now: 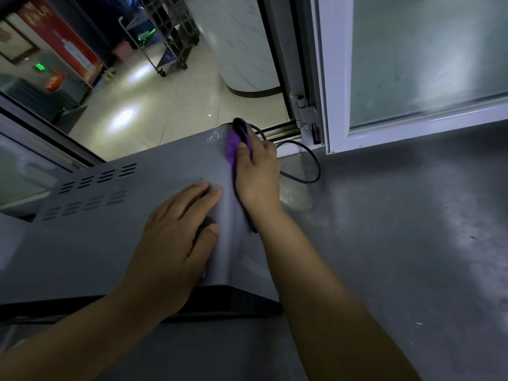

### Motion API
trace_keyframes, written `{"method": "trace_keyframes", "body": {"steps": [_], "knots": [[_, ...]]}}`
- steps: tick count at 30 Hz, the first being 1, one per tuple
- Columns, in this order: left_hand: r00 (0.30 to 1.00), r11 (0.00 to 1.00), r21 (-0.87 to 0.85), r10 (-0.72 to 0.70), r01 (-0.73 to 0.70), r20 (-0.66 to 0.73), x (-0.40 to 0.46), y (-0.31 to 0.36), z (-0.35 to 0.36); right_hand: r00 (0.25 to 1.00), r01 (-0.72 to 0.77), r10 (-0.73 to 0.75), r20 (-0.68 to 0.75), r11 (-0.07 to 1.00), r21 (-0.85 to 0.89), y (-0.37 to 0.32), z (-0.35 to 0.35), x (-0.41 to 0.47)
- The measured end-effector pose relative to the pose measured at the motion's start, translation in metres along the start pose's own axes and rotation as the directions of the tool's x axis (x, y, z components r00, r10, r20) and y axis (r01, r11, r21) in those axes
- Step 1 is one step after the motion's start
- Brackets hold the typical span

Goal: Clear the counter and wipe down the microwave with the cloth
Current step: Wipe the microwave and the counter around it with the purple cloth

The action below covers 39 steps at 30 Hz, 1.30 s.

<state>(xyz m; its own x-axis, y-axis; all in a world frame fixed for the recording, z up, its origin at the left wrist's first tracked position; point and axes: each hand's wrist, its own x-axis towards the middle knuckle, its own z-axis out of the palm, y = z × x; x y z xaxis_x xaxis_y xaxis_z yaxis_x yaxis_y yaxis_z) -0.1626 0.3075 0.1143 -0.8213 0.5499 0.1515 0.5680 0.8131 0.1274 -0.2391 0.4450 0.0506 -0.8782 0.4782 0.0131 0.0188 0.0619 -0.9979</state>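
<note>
Right hand: my right hand (257,171) presses a purple cloth (233,145) against the right side wall of the microwave, near its back corner; the thumb lies over the cloth's upper edge and the fingers reach down the far side, out of view, so I cannot tell how far they curl.
Left hand: my left hand (176,237) lies flat on the microwave's top, fingers straight and slightly spread, fingertips close to the right edge, holding nothing.
Cloth: it sits bunched between my right palm and the wall, with a narrow strip showing below my wrist along the same wall.
Microwave: the grey microwave (115,229) stands on the counter, its top facing me, with rows of vent slots (90,192) towards the left and a triangular hot-surface warning sticker (214,136) at the back right corner, just beside the cloth.
Cord: a black power cord (308,166) loops on the counter behind my right hand.
Counter: the dull grey counter (398,243) spreads to the right of the microwave.
Window: a white-framed window (412,78) with frosted glass stands at the counter's back edge.
Beyond: a tiled floor (170,105) and a wheeled metal rack (167,31) show past the microwave.
</note>
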Motion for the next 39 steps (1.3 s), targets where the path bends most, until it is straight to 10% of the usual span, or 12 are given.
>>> {"method": "trace_keyframes", "body": {"steps": [13, 39], "knots": [[0.999, 0.999, -0.008, -0.031, 0.031, 0.024, 0.0, 0.0, -0.001, 0.925, -0.371, 0.377, 0.043, 0.922, -0.108, 0.107, 0.004, 0.0], [0.998, 0.996, -0.07, -0.061, 0.061, 0.004, -0.009, 0.002, -0.003, 0.876, -0.388, 0.47, 0.108, 0.819, -0.423, 0.089, -0.037, -0.13]]}}
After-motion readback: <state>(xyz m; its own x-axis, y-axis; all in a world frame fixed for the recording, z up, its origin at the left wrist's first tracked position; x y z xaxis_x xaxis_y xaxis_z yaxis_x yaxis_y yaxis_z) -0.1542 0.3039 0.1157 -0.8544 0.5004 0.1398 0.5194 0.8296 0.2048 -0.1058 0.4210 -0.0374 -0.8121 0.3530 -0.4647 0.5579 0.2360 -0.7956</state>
